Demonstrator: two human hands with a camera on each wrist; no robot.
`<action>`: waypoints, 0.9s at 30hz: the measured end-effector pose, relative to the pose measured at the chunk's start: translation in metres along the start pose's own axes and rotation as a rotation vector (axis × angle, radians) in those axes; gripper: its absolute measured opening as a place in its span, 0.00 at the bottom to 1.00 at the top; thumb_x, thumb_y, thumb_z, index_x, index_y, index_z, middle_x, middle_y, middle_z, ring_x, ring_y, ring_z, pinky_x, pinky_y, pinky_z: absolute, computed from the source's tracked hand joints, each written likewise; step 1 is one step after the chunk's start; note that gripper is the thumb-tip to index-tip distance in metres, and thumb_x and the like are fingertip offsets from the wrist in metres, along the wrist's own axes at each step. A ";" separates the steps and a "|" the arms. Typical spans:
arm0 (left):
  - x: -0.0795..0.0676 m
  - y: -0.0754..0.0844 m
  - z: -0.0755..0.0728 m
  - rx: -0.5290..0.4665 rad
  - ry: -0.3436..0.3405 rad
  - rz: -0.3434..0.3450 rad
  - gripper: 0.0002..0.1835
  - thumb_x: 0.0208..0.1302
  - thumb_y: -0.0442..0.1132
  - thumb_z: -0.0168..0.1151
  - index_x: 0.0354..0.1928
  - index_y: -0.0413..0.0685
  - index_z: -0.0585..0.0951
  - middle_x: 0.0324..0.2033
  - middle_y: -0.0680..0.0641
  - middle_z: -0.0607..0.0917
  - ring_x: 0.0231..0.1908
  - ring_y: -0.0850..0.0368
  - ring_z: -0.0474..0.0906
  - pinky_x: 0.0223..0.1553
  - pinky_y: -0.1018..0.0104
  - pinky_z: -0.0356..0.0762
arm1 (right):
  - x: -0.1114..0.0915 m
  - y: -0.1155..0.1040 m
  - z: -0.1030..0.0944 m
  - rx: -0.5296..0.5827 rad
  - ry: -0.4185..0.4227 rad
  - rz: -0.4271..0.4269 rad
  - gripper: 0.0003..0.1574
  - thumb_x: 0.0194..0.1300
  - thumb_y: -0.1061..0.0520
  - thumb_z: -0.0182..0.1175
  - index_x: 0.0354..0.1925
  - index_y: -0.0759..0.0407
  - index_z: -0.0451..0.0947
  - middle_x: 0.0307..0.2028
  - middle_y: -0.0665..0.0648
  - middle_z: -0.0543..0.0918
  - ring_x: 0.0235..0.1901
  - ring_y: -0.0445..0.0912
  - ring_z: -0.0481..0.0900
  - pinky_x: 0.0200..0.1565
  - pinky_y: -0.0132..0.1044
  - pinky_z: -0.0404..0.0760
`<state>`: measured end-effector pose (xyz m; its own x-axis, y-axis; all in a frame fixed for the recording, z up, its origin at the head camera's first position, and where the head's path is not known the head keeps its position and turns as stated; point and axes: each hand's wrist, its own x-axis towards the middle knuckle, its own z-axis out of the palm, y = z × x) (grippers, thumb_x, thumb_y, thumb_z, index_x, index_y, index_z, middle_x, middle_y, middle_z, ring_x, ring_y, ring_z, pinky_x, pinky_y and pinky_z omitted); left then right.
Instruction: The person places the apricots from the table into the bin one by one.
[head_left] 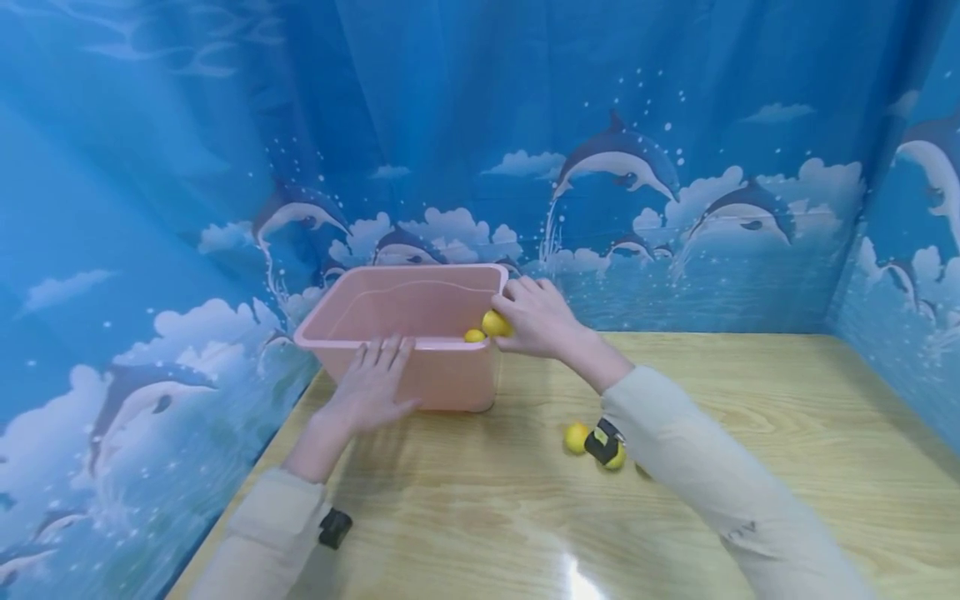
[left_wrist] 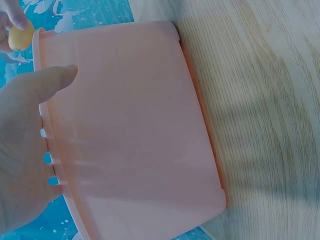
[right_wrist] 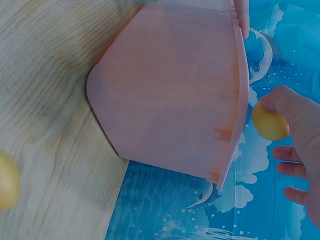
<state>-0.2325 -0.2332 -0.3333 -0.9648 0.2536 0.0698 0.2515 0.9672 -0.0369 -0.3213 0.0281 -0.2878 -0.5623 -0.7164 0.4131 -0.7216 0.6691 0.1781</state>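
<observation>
From the head, the left hand [head_left: 367, 396] lies at the pink bin's [head_left: 427, 379] seven o'clock, fingers [head_left: 386, 353] straight, spread over the rim; at three o'clock the right hand [head_left: 542, 323] pinches a yellow fruit [head_left: 493, 323], another fruit [head_left: 474, 336] inside. Toward four o'clock, a sleeve [head_left: 697, 450] and black wrist device [head_left: 601, 443] partly hide loose fruits [head_left: 576, 437] on the tabletop [head_left: 450, 508]. In the left-wrist view, the thumb [left_wrist: 57, 81] points nearly to three o'clock. In the right-wrist view, the pinched fruit sits at three o'clock, just beside the rim.

A blue ocean-print backdrop [head_left: 450, 100] is hanging in front of me and wrapping round both sides, its folds running downward. A large printed dolphin [head_left: 618, 146] is leaping among white clouds [head_left: 836, 183], while another dolphin [head_left: 131, 400] is arching low on my left. Below, a pale wood-grain worktop [head_left: 750, 400] is reaching back toward the print, a bright glare [head_left: 577, 579] gleaming on its surface near me.
</observation>
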 end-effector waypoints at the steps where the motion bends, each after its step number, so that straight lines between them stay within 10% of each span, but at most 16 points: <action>1: 0.000 0.000 0.000 -0.003 0.000 0.000 0.49 0.62 0.59 0.54 0.72 0.43 0.40 0.71 0.39 0.41 0.69 0.39 0.34 0.67 0.45 0.31 | 0.002 -0.001 0.000 -0.002 -0.001 -0.001 0.24 0.55 0.37 0.62 0.41 0.52 0.73 0.35 0.54 0.71 0.38 0.50 0.68 0.38 0.44 0.68; 27: -0.002 0.001 0.002 -0.011 0.020 -0.008 0.49 0.61 0.60 0.54 0.72 0.44 0.42 0.71 0.39 0.42 0.69 0.39 0.35 0.67 0.45 0.32 | 0.032 -0.030 0.013 0.006 -0.098 0.081 0.27 0.58 0.39 0.59 0.51 0.49 0.72 0.40 0.53 0.71 0.40 0.46 0.66 0.38 0.40 0.67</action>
<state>-0.2308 -0.2325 -0.3350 -0.9652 0.2457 0.0900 0.2444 0.9694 -0.0253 -0.3235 -0.0173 -0.2919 -0.6557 -0.6759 0.3366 -0.6741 0.7248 0.1423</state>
